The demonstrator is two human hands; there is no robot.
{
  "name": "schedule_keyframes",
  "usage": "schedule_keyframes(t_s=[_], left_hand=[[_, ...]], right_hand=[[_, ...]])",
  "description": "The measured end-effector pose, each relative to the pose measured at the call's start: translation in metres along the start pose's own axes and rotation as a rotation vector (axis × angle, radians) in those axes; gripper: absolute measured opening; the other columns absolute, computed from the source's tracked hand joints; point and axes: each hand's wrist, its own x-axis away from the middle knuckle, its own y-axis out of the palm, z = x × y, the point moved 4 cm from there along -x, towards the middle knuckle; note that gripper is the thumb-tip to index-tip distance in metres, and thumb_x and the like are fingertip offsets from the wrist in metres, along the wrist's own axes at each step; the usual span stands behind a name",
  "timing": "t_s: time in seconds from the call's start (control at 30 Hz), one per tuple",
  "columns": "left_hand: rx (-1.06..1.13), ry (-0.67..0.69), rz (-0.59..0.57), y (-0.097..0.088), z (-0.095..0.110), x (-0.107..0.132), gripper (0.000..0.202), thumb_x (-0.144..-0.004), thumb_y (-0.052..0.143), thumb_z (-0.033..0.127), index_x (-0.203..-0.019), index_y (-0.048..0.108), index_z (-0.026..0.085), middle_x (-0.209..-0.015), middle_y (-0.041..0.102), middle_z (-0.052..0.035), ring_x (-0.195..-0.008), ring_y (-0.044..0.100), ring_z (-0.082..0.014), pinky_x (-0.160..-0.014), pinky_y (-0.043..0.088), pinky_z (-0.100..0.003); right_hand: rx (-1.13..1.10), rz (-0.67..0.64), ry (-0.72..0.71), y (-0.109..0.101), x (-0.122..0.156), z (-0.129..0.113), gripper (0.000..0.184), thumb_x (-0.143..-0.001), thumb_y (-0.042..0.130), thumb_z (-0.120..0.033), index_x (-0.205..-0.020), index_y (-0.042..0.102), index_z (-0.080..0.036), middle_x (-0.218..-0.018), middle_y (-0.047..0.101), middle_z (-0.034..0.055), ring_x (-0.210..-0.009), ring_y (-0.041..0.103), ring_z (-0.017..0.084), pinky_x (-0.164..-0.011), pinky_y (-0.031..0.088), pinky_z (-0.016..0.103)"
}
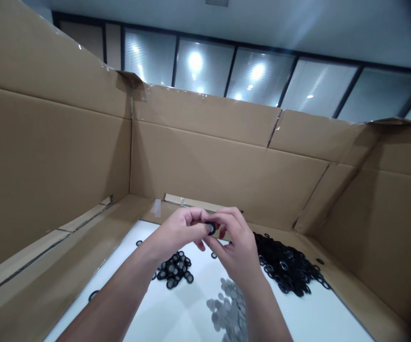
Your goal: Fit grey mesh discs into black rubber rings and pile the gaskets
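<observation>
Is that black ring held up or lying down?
Held up: the left hand and right hand pinch the black ring above the white surface.

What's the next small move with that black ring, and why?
Probably set the black ring on the small pile of grey-centred rings. The left hand and right hand pinch it at the fingertips, and it seems to have a grey centre like those, unlike the mostly black heap. The fingers hide part of it, so this is tentative.

cardboard box walls [226, 166] around white tabletop [180, 311]; frosted glass panels [201, 66] beyond
</observation>
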Motion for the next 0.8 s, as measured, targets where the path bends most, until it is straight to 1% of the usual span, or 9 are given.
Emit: schedule_keyframes(t_s=[0.03, 0.1, 0.2, 0.27, 0.33, 0.53, 0.63, 0.73, 0.8], left_hand=[[-0.002, 0.001, 0.007, 0.0, 0.0, 0.0, 0.011, -0.085, 0.064, 0.022, -0.089, 0.068, 0.013, -0.086, 0.066, -0.0042, -0.075, 0.062, -0.0135, -0.065, 0.053, -0.025], [-0.009, 0.008, 0.024, -0.001, 0.0, 0.0, 0.011, -0.086, 0.064, 0.023, -0.09, 0.068, 0.013, -0.083, 0.064, -0.0029, -0.072, 0.06, -0.0123, -0.065, 0.053, -0.025], [-0.038, 0.021, 0.06, -0.003, 0.001, -0.001, 0.009, -0.084, 0.063, 0.023, -0.086, 0.067, 0.014, -0.08, 0.061, -0.0009, -0.069, 0.057, -0.011, -0.064, 0.053, -0.025], [-0.053, 0.029, 0.075, -0.004, 0.001, -0.002, 0.008, -0.083, 0.063, 0.021, -0.084, 0.067, 0.014, -0.081, 0.062, -0.0013, -0.07, 0.057, -0.011, -0.063, 0.052, -0.024], [-0.058, 0.03, 0.081, -0.004, 0.0, -0.002, 0.008, -0.083, 0.062, 0.021, -0.082, 0.067, 0.014, -0.083, 0.063, -0.002, -0.071, 0.057, -0.0112, -0.064, 0.052, -0.024], [-0.024, 0.032, 0.077, -0.001, 0.001, -0.003, 0.013, -0.082, 0.065, 0.022, -0.088, 0.07, 0.012, -0.078, 0.064, -0.0024, -0.07, 0.059, -0.0123, -0.063, 0.052, -0.025], [-0.008, 0.031, 0.078, 0.0, -0.001, -0.005, 0.012, -0.081, 0.063, 0.02, -0.086, 0.071, 0.012, -0.073, 0.063, -0.0011, -0.066, 0.058, -0.0111, -0.062, 0.052, -0.024], [0.011, 0.036, 0.068, -0.001, -0.003, -0.005, 0.01, -0.083, 0.063, 0.019, -0.085, 0.071, 0.012, -0.072, 0.063, -0.0003, -0.063, 0.058, -0.0097, -0.061, 0.052, -0.023], [0.018, 0.041, 0.055, -0.002, -0.003, -0.005, 0.01, -0.085, 0.067, 0.022, -0.087, 0.071, 0.013, -0.075, 0.065, -0.0007, -0.065, 0.059, -0.01, -0.061, 0.052, -0.023]], right_hand=[[0.003, 0.0, 0.01, 0.0, 0.0, 0.0, 0.028, -0.084, 0.072, -0.008, -0.106, 0.064, -0.024, -0.102, 0.061, 0.0021, -0.074, 0.062, 0.013, -0.061, 0.055, 0.025], [0.006, -0.006, 0.002, -0.001, 0.001, 0.001, 0.034, -0.086, 0.072, -0.01, -0.115, 0.064, -0.025, -0.109, 0.062, 0.004, -0.08, 0.064, 0.014, -0.064, 0.056, 0.026], [-0.006, -0.02, -0.066, -0.005, 0.001, 0.0, 0.045, -0.092, 0.067, -0.011, -0.132, 0.058, -0.029, -0.122, 0.064, 0.0066, -0.099, 0.065, 0.019, -0.078, 0.058, 0.032], [-0.02, -0.032, -0.114, -0.006, 0.001, -0.001, 0.05, -0.094, 0.064, -0.009, -0.138, 0.055, -0.031, -0.123, 0.066, 0.0057, -0.106, 0.063, 0.02, -0.087, 0.057, 0.035], [-0.027, -0.024, -0.137, -0.006, 0.001, -0.001, 0.052, -0.095, 0.062, -0.007, -0.139, 0.054, -0.032, -0.121, 0.068, 0.0043, -0.105, 0.063, 0.019, -0.09, 0.057, 0.036], [0.009, 0.037, -0.131, -0.002, 0.004, 0.001, 0.049, -0.093, 0.064, -0.007, -0.135, 0.058, -0.032, -0.115, 0.065, 0.0043, -0.098, 0.064, 0.019, -0.087, 0.058, 0.036], [0.025, 0.065, -0.133, 0.002, 0.005, 0.002, 0.049, -0.091, 0.063, -0.005, -0.133, 0.06, -0.03, -0.114, 0.062, 0.0045, -0.096, 0.064, 0.018, -0.083, 0.059, 0.033], [0.036, 0.09, -0.135, 0.004, 0.006, 0.003, 0.049, -0.09, 0.064, -0.004, -0.131, 0.062, -0.029, -0.112, 0.061, 0.0042, -0.092, 0.065, 0.017, -0.08, 0.06, 0.032], [0.039, 0.115, -0.143, 0.003, 0.005, 0.002, 0.047, -0.089, 0.066, -0.005, -0.13, 0.062, -0.029, -0.111, 0.061, 0.0038, -0.091, 0.065, 0.017, -0.08, 0.06, 0.032]])
